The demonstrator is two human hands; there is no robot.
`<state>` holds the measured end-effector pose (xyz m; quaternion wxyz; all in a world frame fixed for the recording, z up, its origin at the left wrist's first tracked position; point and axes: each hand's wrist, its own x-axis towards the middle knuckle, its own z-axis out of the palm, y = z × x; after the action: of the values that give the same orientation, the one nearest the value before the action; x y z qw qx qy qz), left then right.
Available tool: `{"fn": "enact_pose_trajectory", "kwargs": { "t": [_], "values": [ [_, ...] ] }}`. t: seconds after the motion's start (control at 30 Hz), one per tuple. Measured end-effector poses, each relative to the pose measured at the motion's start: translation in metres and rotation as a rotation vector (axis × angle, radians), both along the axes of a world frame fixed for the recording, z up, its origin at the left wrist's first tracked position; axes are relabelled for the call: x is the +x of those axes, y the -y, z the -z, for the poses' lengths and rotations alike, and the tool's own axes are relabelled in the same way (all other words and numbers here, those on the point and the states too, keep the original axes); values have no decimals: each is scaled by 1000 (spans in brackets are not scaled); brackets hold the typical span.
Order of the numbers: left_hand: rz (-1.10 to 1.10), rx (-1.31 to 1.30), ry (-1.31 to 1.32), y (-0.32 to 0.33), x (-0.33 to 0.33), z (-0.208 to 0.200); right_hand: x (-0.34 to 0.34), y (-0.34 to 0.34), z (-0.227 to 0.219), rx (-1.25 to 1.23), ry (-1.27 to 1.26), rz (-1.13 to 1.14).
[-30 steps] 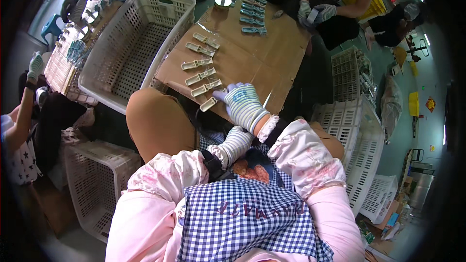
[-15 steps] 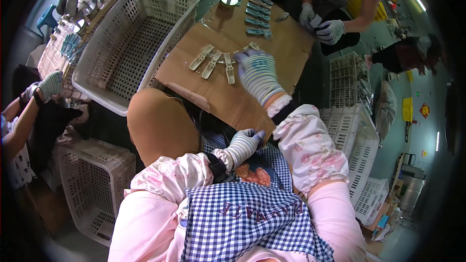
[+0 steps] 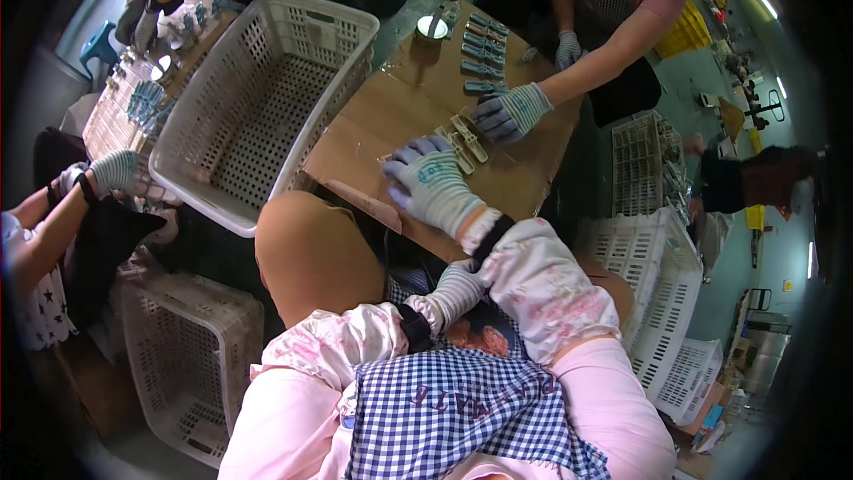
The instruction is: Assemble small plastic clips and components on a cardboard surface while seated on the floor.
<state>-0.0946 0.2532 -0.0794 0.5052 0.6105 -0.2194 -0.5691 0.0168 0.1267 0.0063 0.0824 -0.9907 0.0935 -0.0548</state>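
Observation:
My right hand (image 3: 431, 182), in a striped knit glove, reaches over the near left part of the cardboard sheet (image 3: 355, 156). Its fingers are spread and bent down at the board; what lies under the palm is hidden. Just beyond them are cream plastic clips (image 3: 468, 138), lying slanted side by side. A co-worker's gloved hand (image 3: 514, 113) reaches in at the clips' far end. My left hand (image 3: 458, 292), gloved too, is low over my lap by the board's near corner. My right sleeve (image 3: 551, 271) partly covers its fingers, so its grip cannot be made out.
A row of blue-grey clips (image 3: 484, 53) lies on the board's far side, beside a round tin (image 3: 433, 28). A large white crate (image 3: 267, 107) stands left of the board; more crates (image 3: 653, 276) stand to the right. Another work surface (image 3: 115, 116) is at far left.
My right hand has moved left and nearer over the board, where cream clips lay. The co-worker's hand has come in over the board. My left hand has drawn back from the board's corner.

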Motion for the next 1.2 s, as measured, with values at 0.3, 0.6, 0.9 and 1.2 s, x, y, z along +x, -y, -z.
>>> {"fn": "enact_pose_trajectory", "kwargs": {
  "t": [0.3,0.6,0.9,1.2],
  "values": [
    [-40,61,-321,7,2,1,-46,-4,-6,312,62,248],
    [-130,159,-440,22,-14,37,-47,-17,8,-11,70,281],
    [-99,61,-410,11,1,-9,-65,17,-57,-7,515,255],
    [-101,14,-353,5,0,-2,-132,10,-111,524,609,680]
  ]
}}
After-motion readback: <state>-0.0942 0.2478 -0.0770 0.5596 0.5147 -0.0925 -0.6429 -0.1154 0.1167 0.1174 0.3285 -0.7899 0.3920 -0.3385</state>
